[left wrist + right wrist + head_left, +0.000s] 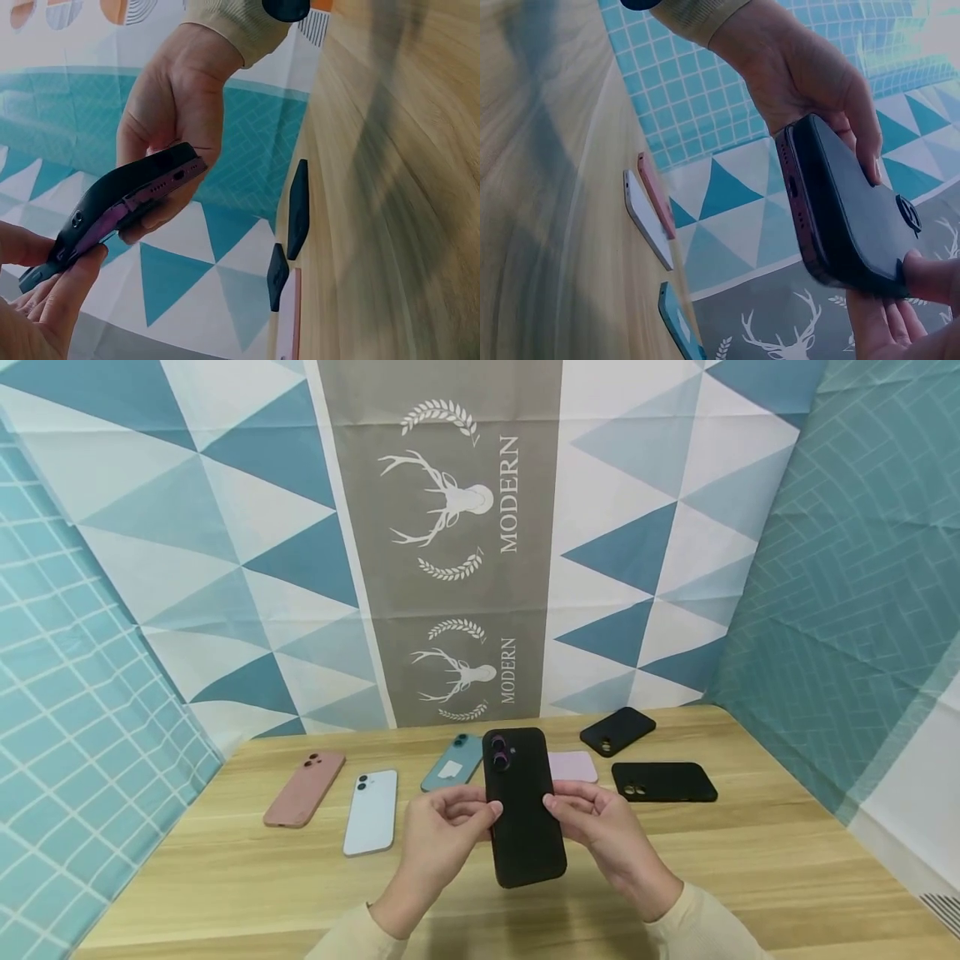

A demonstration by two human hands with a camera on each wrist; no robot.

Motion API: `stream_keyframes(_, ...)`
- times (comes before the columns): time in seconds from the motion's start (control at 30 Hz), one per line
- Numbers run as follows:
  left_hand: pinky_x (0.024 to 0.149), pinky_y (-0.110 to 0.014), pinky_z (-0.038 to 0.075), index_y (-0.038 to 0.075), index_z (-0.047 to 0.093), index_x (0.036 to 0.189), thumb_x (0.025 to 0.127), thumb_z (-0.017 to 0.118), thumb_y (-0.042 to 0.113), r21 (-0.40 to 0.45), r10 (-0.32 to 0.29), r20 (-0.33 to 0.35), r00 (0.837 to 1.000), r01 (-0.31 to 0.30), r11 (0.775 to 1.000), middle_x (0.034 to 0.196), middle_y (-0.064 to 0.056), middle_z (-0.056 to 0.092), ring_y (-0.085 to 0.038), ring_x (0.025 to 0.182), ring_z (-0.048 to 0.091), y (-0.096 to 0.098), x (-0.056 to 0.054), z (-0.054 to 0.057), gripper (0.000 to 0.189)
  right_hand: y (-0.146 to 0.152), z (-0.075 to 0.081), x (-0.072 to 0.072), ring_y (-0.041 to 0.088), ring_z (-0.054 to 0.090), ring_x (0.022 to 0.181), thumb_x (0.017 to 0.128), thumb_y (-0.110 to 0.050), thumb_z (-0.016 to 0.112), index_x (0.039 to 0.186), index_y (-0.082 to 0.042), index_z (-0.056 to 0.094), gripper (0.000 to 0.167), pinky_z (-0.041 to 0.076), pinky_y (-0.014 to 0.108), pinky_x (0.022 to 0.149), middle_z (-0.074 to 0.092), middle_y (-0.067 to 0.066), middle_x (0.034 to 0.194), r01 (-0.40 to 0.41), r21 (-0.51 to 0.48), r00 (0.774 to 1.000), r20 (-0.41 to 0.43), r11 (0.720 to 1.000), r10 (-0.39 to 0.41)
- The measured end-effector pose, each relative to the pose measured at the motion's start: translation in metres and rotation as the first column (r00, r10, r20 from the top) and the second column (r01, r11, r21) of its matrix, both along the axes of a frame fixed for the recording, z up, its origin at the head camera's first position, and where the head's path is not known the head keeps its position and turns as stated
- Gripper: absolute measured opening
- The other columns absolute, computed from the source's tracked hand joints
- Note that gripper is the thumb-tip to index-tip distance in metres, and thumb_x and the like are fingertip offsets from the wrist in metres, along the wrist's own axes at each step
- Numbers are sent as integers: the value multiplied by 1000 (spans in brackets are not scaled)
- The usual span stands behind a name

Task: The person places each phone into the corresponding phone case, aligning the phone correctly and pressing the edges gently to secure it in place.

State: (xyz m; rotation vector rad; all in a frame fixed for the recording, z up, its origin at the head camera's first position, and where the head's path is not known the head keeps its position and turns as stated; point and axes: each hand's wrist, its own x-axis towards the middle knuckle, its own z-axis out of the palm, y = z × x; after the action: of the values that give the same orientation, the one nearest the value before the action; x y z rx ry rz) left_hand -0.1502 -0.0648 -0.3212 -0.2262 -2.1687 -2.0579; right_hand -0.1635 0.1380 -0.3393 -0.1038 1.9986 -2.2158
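A purple phone [112,217] sits in a black phone case [525,810], held upright above the table with its back toward the head camera. My left hand [442,839] pinches the left long edge between thumb and fingers. On the opposite edge, my right hand [607,835] grips in the same way. The left wrist view shows purple between case rim and phone along one side, so the case looks not fully seated there. From the right wrist view, the end with the charging port [793,186] faces the camera. The screen is mostly hidden.
On the wooden table [300,893] lie a pink phone [305,793] and a white phone [371,814] at left. Behind my hands are a teal phone [453,764] and a lilac phone [573,767]. Two black cases [618,731] [663,782] lie at right. Patterned cloth [450,652] hangs behind.
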Motion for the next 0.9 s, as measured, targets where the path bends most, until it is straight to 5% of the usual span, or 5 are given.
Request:
stream_keyframes(0.27, 65, -30, 61, -10, 68, 95, 79, 72, -2, 49, 75, 20, 997, -76, 996, 84, -20, 74, -8, 66, 71, -8, -3, 12, 19, 4, 2, 5, 6, 66, 96, 91, -25, 66, 127, 10, 53, 51, 56, 26, 88, 71, -2, 107, -148, 53, 989, -5, 988, 148)
stream_keyframes(0.5, 68, -30, 61, -10, 67, 97, 80, 73, 1, 77, 102, 70, 992, -107, 991, 80, -13, 75, -13, 64, 72, -15, -3, 15, 21, 9, 2, 9, 18, 72, 91, 90, -22, 68, 125, 14, 53, 53, 58, 33, 88, 73, 7, 107, -340, 1, 940, 7, 940, 340)
stream_keyframes(0.9, 74, -32, 61, -6, 67, 102, 83, 72, 8, 70, 48, 135, 990, -58, 996, 85, -11, 75, -17, 73, 73, -17, -6, 10, 24, 4, -1, 12, 14, 72, 87, 89, -16, 68, 120, 8, 61, 40, 58, 32, 86, 74, 1, 101, -318, -78, 948, -3, 945, 319)
